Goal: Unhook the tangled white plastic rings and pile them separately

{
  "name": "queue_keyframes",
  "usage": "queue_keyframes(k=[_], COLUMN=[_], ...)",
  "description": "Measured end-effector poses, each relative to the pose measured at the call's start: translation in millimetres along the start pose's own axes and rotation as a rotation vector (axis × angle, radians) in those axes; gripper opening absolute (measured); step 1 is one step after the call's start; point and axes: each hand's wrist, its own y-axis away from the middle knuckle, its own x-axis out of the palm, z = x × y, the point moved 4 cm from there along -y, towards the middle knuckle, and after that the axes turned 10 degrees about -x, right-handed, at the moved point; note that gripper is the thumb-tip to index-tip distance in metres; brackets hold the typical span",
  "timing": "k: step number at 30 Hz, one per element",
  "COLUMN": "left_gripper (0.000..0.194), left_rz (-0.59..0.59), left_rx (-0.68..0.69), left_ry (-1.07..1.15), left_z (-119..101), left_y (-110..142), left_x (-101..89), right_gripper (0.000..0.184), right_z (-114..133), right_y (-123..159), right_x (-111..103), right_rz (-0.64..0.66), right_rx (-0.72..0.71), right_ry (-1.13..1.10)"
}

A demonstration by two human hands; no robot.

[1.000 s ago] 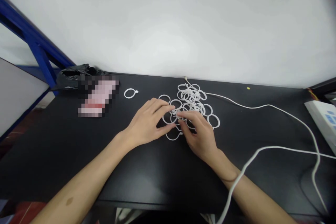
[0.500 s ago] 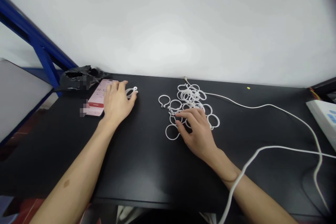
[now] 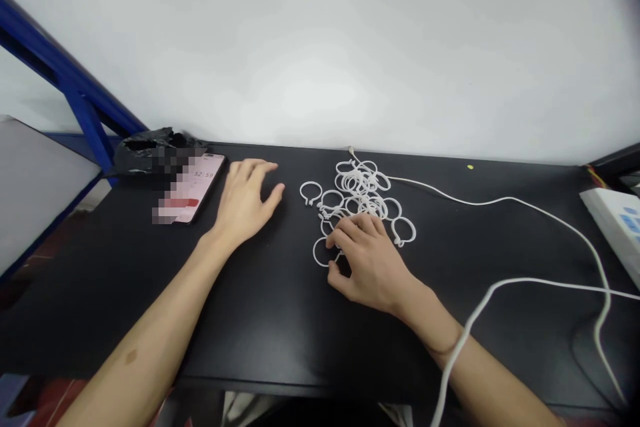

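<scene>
Left hand (image 3: 246, 203) spread, palm down

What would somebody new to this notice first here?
Probably the tangle of white rings near the middle of the black table, with the right hand at its near edge. Next, the phone with its pink screen beyond the left hand, beside a crumpled black bag.

From my view, the phone (image 3: 203, 180) lies on the table (image 3: 280, 320) at far left, before the plastic bag (image 3: 145, 153); right of it, the pile of rings (image 3: 363, 187); the box (image 3: 613, 220) sits far right.
</scene>
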Motion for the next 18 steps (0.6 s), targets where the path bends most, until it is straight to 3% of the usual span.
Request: queue_keyframes(k=[5, 9, 14, 18], left_gripper=[0.018, 0.042, 0.055, 0.042], left_rz=[0.288, 0.481, 0.521, 0.507], left_rx=[0.304, 0.436, 0.464, 0.475], left_ry=[0.204, 0.225, 0.170, 0.149], left_z=[-46.7, -66.8, -70.1, -69.8], left_y=[21.0, 36.2, 40.0, 41.1], left_x=[-1.6, 3.5, 9.6, 11.7], right_gripper=[0.013, 0.011, 0.011, 0.011], right_z=[-1.0, -5.2, -7.8, -6.3], right_y=[0.3, 2.3, 2.4, 1.0], right_x=[2.6, 5.6, 6.5, 2.7], right_rz=[0.036, -0.015, -0.098, -0.202], right_rx=[-0.023, -0.040, -0.012, 0.024], right_ry=[0.024, 0.038, 0.034, -0.051])
